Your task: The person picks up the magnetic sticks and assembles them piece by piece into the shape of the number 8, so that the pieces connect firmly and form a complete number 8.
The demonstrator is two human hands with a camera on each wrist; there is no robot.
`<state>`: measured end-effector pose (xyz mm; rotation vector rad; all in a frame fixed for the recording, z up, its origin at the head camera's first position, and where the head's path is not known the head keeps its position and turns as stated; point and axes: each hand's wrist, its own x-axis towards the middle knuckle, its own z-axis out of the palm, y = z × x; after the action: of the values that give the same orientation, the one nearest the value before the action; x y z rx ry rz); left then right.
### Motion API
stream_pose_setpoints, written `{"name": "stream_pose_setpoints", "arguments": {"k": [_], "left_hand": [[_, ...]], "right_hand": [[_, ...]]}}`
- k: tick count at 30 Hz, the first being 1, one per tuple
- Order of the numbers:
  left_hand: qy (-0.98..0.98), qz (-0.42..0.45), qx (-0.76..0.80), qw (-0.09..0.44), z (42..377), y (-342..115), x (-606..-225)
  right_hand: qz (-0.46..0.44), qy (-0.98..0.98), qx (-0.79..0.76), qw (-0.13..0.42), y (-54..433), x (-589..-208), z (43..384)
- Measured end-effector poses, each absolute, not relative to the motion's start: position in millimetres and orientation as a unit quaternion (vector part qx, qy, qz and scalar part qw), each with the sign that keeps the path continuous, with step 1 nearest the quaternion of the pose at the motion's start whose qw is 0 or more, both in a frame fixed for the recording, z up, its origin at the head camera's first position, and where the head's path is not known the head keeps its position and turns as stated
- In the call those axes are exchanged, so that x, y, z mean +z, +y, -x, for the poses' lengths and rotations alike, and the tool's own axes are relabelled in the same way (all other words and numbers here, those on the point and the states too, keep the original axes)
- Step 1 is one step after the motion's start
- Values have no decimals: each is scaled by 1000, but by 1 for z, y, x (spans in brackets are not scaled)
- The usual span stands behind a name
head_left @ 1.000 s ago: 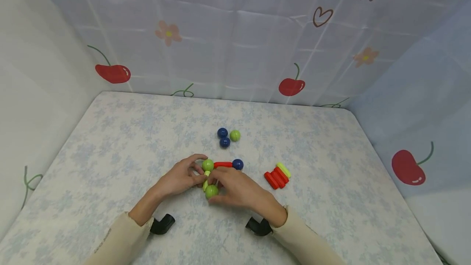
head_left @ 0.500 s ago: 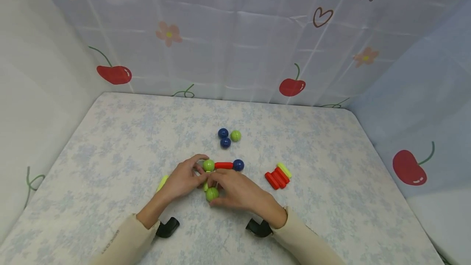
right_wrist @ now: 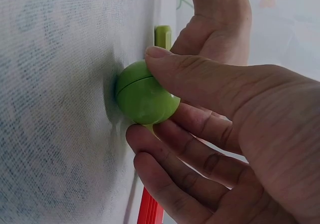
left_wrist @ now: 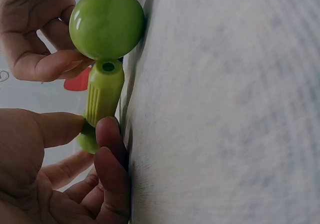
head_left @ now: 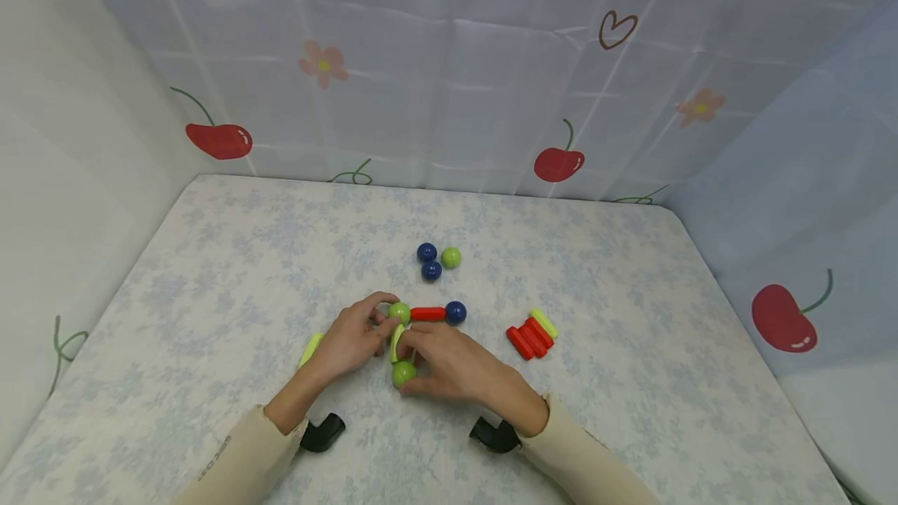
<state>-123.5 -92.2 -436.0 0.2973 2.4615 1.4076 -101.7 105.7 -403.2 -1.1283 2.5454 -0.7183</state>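
Note:
My left hand (head_left: 358,337) pinches the far end of a yellow-green ribbed stick (left_wrist: 104,94), where it meets a green ball (head_left: 400,312). A red stick (head_left: 428,314) runs right from that ball to a dark blue ball (head_left: 456,312). With thumb and fingers, my right hand (head_left: 452,361) grips another green ball (right_wrist: 142,94) close to the table. In the left wrist view, a round hole shows in the stick's near end, right at the edge of the gripped ball. The right hand's fingers partly cover the stick in the head view.
Two blue balls (head_left: 427,252) and a green ball (head_left: 451,257) lie farther back. Several red sticks (head_left: 529,340) and a yellow-green stick (head_left: 544,323) lie to the right. Another yellow-green stick (head_left: 310,349) shows beside my left wrist. Black elbow-shaped pieces (head_left: 323,433) sit by both sleeves.
My left wrist and forearm have shifted right, uncovering the yellow-green stick beside them. The ball in my right hand has come slightly nearer to me, and the stick between the hands has changed its slant.

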Motion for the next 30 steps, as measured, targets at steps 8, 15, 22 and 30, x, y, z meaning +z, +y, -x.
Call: {"name": "stream_pose_setpoints", "arguments": {"k": [8,15,22,30], "left_hand": [[855,-104,488,140,123,-92,-436],[854,-102,490,142,122,-92,-435],[853,-109,491,139,122,-93,-434],[855,-110,489,131,121,-93,-434]], "right_hand": [[386,880,-241,133,105,-403,100],[380,887,-224,134,104,-403,99],[375,889,-225,133,104,-404,98],[375,892,-216,127,104,-404,98]]}}
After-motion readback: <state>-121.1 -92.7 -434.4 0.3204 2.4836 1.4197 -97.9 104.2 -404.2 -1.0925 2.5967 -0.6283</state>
